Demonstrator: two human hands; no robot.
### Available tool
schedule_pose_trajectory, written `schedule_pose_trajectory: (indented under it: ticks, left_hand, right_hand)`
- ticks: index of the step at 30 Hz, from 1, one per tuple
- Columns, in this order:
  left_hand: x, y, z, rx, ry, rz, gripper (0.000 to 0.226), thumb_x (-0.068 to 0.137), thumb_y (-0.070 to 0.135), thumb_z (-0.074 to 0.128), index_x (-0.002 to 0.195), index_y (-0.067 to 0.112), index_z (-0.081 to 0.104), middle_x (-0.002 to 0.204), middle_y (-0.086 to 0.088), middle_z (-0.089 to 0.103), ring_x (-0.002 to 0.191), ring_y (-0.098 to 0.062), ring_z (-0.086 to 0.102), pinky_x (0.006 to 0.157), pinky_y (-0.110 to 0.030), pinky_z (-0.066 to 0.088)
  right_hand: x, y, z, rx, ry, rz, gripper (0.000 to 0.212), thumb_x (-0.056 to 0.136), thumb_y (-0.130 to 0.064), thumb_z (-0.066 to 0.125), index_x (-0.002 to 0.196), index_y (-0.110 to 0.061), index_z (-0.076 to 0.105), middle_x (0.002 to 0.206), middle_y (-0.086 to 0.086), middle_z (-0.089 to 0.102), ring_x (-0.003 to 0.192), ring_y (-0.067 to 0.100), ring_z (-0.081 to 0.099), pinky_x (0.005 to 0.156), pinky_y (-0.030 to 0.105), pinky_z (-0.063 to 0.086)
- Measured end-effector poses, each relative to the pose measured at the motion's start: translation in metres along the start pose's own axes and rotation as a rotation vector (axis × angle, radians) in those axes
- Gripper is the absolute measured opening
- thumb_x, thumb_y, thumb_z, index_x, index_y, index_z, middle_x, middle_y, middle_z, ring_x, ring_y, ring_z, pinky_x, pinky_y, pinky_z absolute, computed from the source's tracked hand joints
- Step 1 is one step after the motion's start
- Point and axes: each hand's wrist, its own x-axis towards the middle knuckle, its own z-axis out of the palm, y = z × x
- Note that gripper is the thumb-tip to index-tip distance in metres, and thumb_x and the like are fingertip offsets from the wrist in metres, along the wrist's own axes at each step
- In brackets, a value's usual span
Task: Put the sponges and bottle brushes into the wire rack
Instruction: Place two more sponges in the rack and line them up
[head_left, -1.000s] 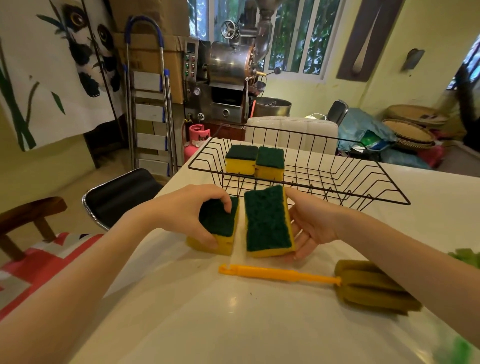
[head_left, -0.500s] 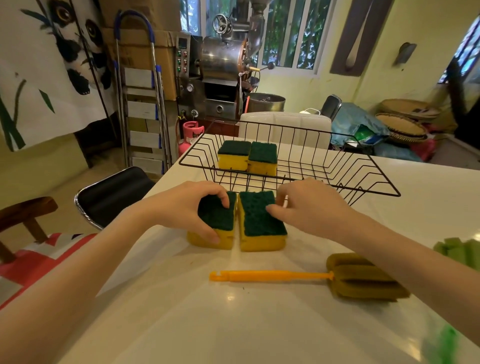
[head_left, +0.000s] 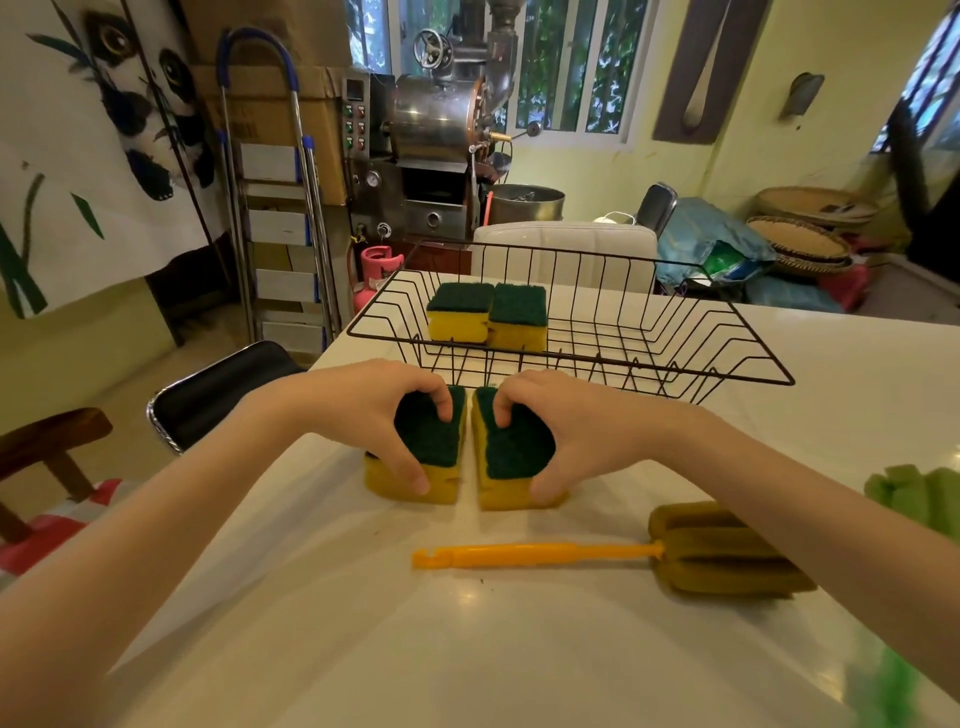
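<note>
Two yellow sponges with dark green scouring tops lie side by side on the white table, just in front of the black wire rack (head_left: 737, 358). My left hand (head_left: 374, 410) grips the left sponge (head_left: 434, 447) from above, thumb on its near yellow side. My right hand (head_left: 582, 431) grips the right sponge (head_left: 511, 457) the same way. Two more sponges (head_left: 488, 312) sit together inside the rack at its left. A bottle brush with an orange handle (head_left: 535, 553) and an olive foam head (head_left: 722, 553) lies on the table nearer me. A green foam brush head (head_left: 914, 493) shows at the right edge.
The white table (head_left: 415, 649) ends at its left edge, where a black chair seat (head_left: 218, 389) and a wooden stool (head_left: 47, 436) stand. A white chair back (head_left: 561, 249) rises behind the rack. A stepladder, a metal machine and a pink gas cylinder stand farther back.
My right hand laid its tilted sponge flat beside the left one and then closed over it from above. My left hand kept its hold on the left sponge.
</note>
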Motion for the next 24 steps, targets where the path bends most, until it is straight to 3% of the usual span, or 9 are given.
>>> schedule_pose_trajectory:
  ticks: [3, 7, 9, 12, 14, 18, 24]
  left_hand:
    - [0.003, 0.004, -0.003, 0.064, 0.001, 0.006, 0.051, 0.064, 0.037, 0.077, 0.105, 0.036, 0.047, 0.111, 0.009, 0.044, 0.098, -0.009, 0.042, 0.065, -0.011, 0.04]
    - [0.004, 0.013, -0.015, 0.087, -0.042, 0.039, 0.043, 0.064, 0.038, 0.076, 0.098, 0.039, 0.05, 0.1, 0.017, 0.044, 0.098, -0.006, 0.042, 0.069, -0.011, 0.039]
    - [0.004, 0.02, -0.027, 0.061, -0.092, 0.079, 0.038, 0.064, 0.036, 0.076, 0.092, 0.043, 0.051, 0.1, 0.021, 0.046, 0.103, -0.007, 0.045, 0.081, -0.015, 0.044]
    - [0.002, 0.034, -0.05, -0.004, -0.135, 0.141, 0.035, 0.06, 0.037, 0.079, 0.084, 0.048, 0.057, 0.107, 0.023, 0.053, 0.108, -0.003, 0.049, 0.099, -0.022, 0.038]
    - [0.004, 0.042, -0.067, -0.023, -0.13, 0.169, 0.034, 0.054, 0.04, 0.077, 0.08, 0.053, 0.059, 0.107, 0.026, 0.055, 0.107, 0.003, 0.049, 0.097, -0.017, 0.036]
    - [0.025, 0.062, -0.098, 0.028, -0.054, 0.241, 0.042, 0.044, 0.052, 0.073, 0.083, 0.052, 0.058, 0.108, 0.025, 0.056, 0.11, -0.002, 0.052, 0.098, -0.021, 0.039]
    - [0.059, 0.074, -0.114, -0.009, 0.055, 0.289, 0.045, 0.049, 0.047, 0.077, 0.09, 0.042, 0.058, 0.108, 0.019, 0.057, 0.106, -0.005, 0.053, 0.089, -0.022, 0.044]
  right_hand:
    - [-0.001, 0.0, -0.007, -0.031, -0.034, 0.028, 0.053, 0.067, -0.028, 0.077, 0.109, -0.027, 0.044, 0.114, -0.002, 0.043, 0.1, 0.014, 0.041, 0.071, 0.018, 0.042]
    - [-0.011, 0.001, -0.016, -0.024, -0.027, 0.031, 0.053, 0.064, -0.029, 0.08, 0.107, -0.027, 0.048, 0.116, -0.001, 0.045, 0.103, 0.016, 0.044, 0.072, 0.021, 0.045]
    - [-0.02, 0.001, -0.025, 0.007, -0.006, 0.016, 0.051, 0.064, -0.03, 0.08, 0.103, -0.03, 0.047, 0.112, -0.004, 0.045, 0.102, 0.015, 0.044, 0.073, 0.021, 0.045]
    - [-0.035, 0.001, -0.044, 0.063, 0.027, -0.008, 0.046, 0.063, -0.031, 0.08, 0.095, -0.036, 0.048, 0.112, -0.007, 0.046, 0.106, 0.015, 0.045, 0.086, 0.028, 0.048]
    - [-0.043, 0.004, -0.06, 0.094, 0.05, 0.001, 0.042, 0.063, -0.032, 0.08, 0.088, -0.041, 0.048, 0.114, -0.01, 0.047, 0.11, 0.015, 0.045, 0.094, 0.034, 0.047]
    - [-0.055, 0.022, -0.096, 0.175, 0.11, 0.031, 0.039, 0.064, -0.023, 0.08, 0.086, -0.037, 0.051, 0.104, -0.024, 0.048, 0.108, 0.009, 0.05, 0.092, 0.025, 0.046]
    - [-0.053, 0.05, -0.13, 0.169, 0.186, 0.091, 0.038, 0.063, -0.022, 0.081, 0.086, -0.034, 0.053, 0.106, -0.019, 0.051, 0.107, 0.012, 0.051, 0.094, 0.03, 0.048]
